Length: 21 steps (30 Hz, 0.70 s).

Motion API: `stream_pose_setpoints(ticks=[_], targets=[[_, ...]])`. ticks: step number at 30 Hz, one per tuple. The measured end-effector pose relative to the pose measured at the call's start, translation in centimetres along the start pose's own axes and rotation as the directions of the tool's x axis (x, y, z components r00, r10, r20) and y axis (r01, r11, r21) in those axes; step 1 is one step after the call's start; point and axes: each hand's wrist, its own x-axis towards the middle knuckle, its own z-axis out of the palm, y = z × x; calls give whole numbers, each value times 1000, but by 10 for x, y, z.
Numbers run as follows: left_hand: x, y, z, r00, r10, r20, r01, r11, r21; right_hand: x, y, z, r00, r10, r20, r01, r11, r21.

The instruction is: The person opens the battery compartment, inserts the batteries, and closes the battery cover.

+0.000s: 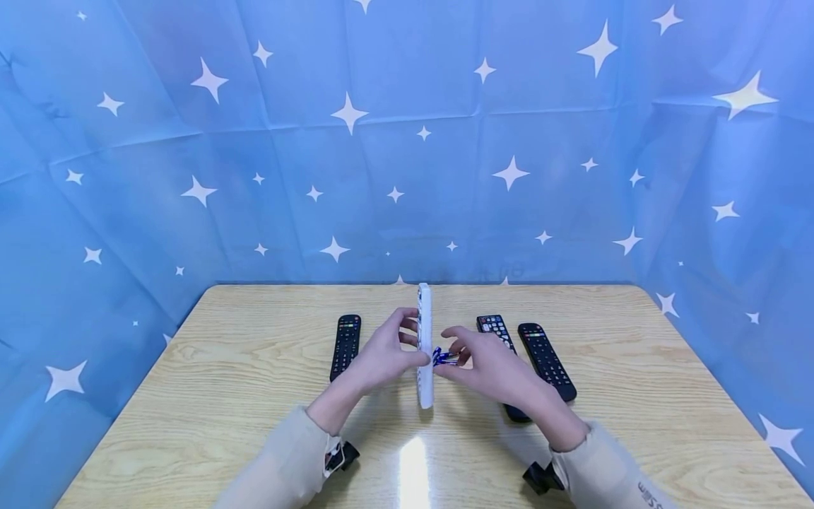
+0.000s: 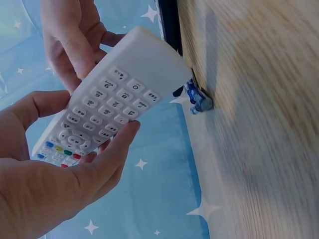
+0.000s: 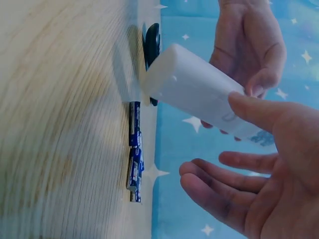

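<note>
Nearest, the right sleeve (image 1: 604,463) bears unreadable lettering (image 1: 650,495). Over the surface (image 1: 254,367), the left hand (image 1: 384,353) clamps its grip on the white remote (image 2: 110,102); beside it, the right hand (image 1: 491,362) holds its grip apart. Blue batteries (image 3: 134,124) and black remotes (image 1: 347,346) lie near.

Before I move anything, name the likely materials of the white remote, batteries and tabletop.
White remote: probably satin plastic, given its smooth white shell. Batteries: likely metal under glossy blue wrapping; ends look silvery. Tabletop: wood or wood-look laminate; grain shows, and bright glare suggests sheen.
</note>
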Motion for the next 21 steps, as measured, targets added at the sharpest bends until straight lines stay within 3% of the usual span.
stream_pose_setpoints(ticks=[6, 21], targets=[[-1, 2, 3, 1000, 9, -18, -10, 999, -51, 0, -5, 1, 1000, 14, 8, -14, 998, 56], [-3, 7, 5, 999, 17, -52, -24, 988, -150, 3, -7, 4, 999, -44, 22, 40, 986, 160]])
